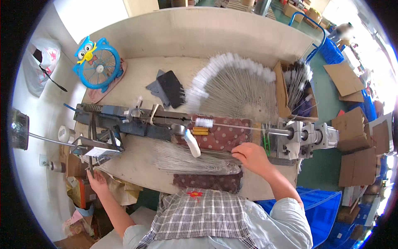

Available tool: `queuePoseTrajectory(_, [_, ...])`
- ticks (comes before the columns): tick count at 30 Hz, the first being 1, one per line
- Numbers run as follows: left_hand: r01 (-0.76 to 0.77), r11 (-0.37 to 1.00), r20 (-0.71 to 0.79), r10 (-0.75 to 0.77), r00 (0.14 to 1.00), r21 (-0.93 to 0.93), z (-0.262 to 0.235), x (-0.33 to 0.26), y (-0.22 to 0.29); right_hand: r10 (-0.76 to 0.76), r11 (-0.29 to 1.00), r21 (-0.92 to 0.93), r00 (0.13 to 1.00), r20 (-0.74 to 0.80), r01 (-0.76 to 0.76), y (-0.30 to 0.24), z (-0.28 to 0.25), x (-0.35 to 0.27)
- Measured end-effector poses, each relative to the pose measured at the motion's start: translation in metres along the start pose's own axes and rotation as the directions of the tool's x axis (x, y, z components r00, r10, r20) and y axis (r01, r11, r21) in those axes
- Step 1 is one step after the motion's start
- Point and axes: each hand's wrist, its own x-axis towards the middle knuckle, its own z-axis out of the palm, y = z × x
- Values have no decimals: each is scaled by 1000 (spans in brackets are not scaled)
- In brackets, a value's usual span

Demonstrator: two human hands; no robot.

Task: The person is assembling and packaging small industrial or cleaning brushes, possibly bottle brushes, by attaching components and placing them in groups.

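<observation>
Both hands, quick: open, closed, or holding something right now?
Left hand: at the metal bar's lower end; cannot tell whether it grips it.
Right hand: partly curled, near the wire bundle; cannot tell whether it holds a wire.

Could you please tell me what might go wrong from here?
The right hand is bare and right beside the loose wires, so their ends might prick it.
The metal shaft is near that hand, roughly in line with the white brush; if it turned, it could perhaps catch the hand.
The wires lie in a loose pile, so a bump might scatter them.
</observation>
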Motion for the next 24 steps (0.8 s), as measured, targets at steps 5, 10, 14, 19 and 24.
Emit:
queuePoseTrajectory(5, [-2,990,9,1,1000,144,9,-44,-38,18,999,28,989,147,-22,2,-2,-1])
queuePoseTrajectory(10, [278,961,306,-268,914,11,54,-129,-97,14,997,72,982,187,-28,12,-10,8])
queuePoseTrajectory(14, [427,883,594,-452,666,194,121,-244,-109,34,996,74,960,277,-56,11,-16,15])
queuePoseTrajectory(19, [338,851,706,-523,477,402,174,-315,-133,-57,996,83,972,226,39,16,-9,11])
queuePoseTrajectory(24, [773,466,641,-761,101,431,202,-374,-77,-88,996,26,971,224,84,15,0,3])
